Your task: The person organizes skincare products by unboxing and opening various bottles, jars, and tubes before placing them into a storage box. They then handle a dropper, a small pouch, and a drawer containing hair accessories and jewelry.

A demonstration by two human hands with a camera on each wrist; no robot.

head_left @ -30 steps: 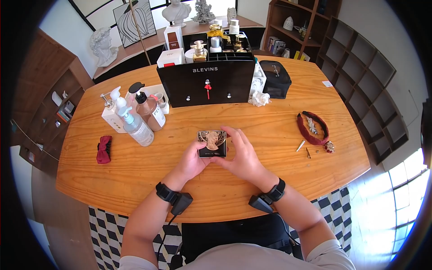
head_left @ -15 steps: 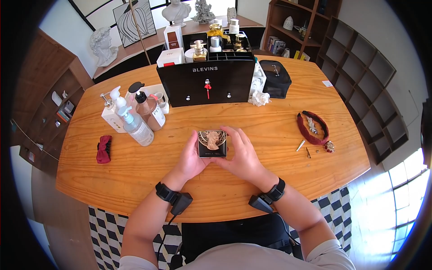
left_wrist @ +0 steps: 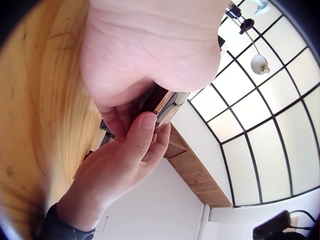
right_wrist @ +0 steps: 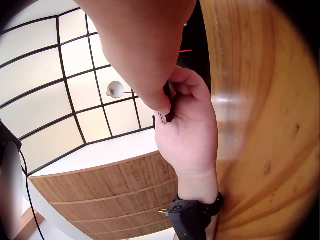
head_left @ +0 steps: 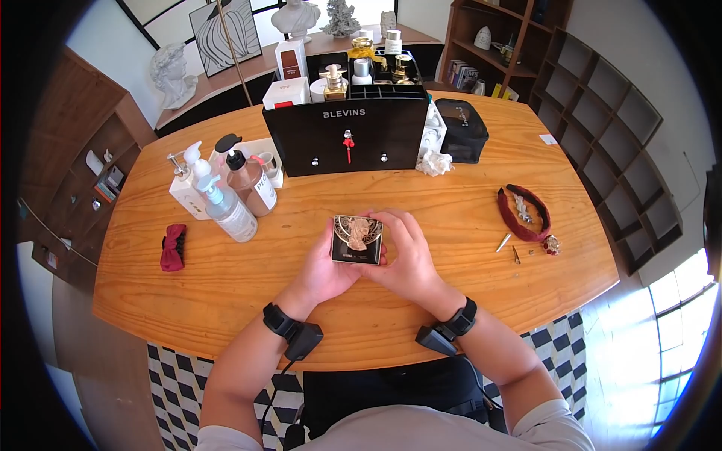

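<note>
In the head view, a small square black case [head_left: 356,255] with gold filigree and a rose-gold relief figure is held above the table, its decorated face up. My left hand [head_left: 325,264] grips it from the left and below, with its fingers mostly hidden underneath. My right hand [head_left: 410,259] holds its right side, fingers at the upper right corner and thumb near the lower edge. Seen edge-on in the left wrist view, the case [left_wrist: 170,107] sits between the left palm and the right thumb. The right wrist view shows only a sliver of it between both hands.
A black organizer [head_left: 342,143] full of cosmetics stands at the back, beside a black pouch [head_left: 460,131]. Pump bottles [head_left: 233,214] are at left, near a red bow hair clip [head_left: 173,248]. A dark red headband [head_left: 511,214] and small hair pieces lie at right.
My left thumb has moved off the face of the case to its left side. The case has turned slightly and shifted a little right, and its face shows more fully.
</note>
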